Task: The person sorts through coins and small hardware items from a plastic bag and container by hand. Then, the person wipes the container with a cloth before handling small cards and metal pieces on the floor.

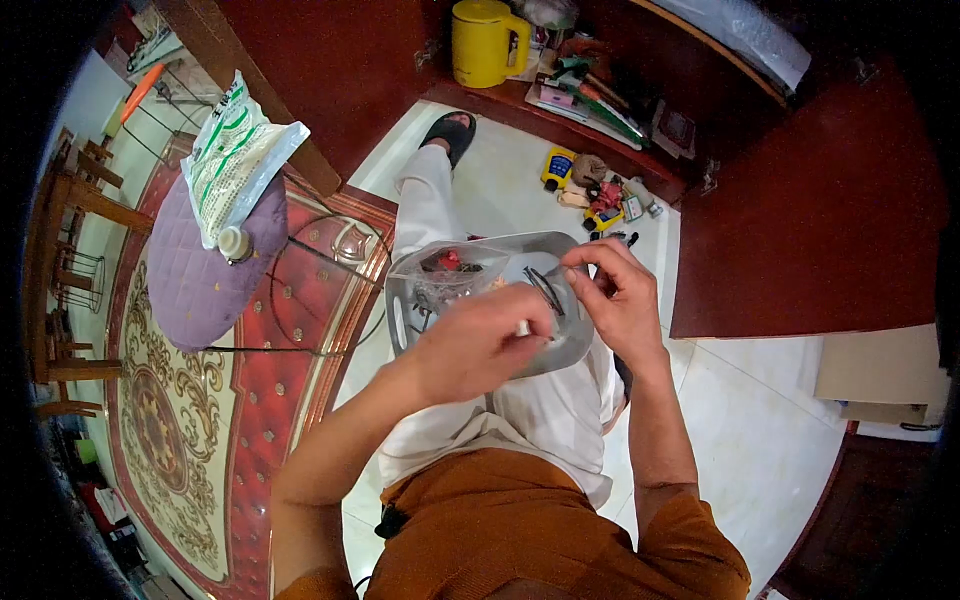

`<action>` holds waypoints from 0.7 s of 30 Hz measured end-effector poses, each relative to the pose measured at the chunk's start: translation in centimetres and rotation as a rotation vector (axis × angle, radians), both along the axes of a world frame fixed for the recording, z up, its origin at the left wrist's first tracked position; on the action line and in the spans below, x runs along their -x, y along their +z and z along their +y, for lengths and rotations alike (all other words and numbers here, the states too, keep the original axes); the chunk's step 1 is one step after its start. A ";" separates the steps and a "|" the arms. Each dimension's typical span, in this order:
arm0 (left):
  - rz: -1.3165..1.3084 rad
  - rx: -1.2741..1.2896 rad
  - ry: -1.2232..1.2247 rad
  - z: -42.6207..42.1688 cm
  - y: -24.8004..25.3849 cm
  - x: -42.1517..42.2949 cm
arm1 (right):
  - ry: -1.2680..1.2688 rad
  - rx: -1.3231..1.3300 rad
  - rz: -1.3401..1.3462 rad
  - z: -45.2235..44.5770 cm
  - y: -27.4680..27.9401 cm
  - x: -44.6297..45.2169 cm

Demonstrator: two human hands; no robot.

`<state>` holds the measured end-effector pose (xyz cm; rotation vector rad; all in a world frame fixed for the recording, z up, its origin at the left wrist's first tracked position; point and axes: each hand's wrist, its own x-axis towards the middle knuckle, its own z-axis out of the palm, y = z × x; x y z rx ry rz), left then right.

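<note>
A grey plastic basin (400, 318) rests on my lap. Inside it, toward the left, lies a clear plastic bag (462, 276) with a small red item (449, 260) and other small pieces that I cannot make out. Thin black curved strips (543, 290) lie on the basin's right side. Over the basin's near part, my left hand (480, 342) is closed and slightly blurred, with a small white object (522, 327) showing at its fingers. My right hand (618, 300) is at the basin's right rim, thumb and index finger pinched together; what they hold is unclear.
Ahead, a low cabinet shelf holds a yellow kettle (480, 45) and assorted papers. Small bottles, a yellow tube (557, 170) and other items lie on the floor before it. On the left, a purple cushioned stool (190, 290) bears a white-and-green bag (235, 165). A dark red door (800, 230) stands right.
</note>
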<state>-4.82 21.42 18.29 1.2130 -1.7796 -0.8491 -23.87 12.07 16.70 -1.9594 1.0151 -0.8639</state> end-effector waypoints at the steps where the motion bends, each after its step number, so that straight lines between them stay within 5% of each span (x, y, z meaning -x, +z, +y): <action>1: 0.058 -0.037 0.072 0.9 1.4 -0.8 | 0.006 -0.010 -0.006 0.0 0.1 0.1; 3: 0.128 0.070 0.307 2.5 3.4 -2.4 | 0.013 0.039 0.010 0.2 0.4 0.2; 6: -0.104 0.077 0.527 3.0 3.5 -4.5 | 0.057 0.095 0.103 0.6 1.2 0.4; 9: -0.458 0.306 0.466 1.5 3.3 -5.4 | 0.083 0.208 0.147 0.7 1.2 0.5; 12: -0.455 0.388 0.548 1.2 3.2 -4.3 | 0.029 0.210 0.182 1.1 1.9 0.6; 15: -0.355 0.455 0.378 2.9 2.8 -3.7 | 0.050 0.199 0.193 1.7 2.2 0.8; 18: -0.478 0.124 0.014 3.6 0.5 -2.5 | 0.247 0.341 0.237 1.7 1.3 0.3; 21: -0.740 -0.182 -0.053 2.7 -2.1 -2.4 | 0.456 0.401 0.385 1.8 1.3 -1.3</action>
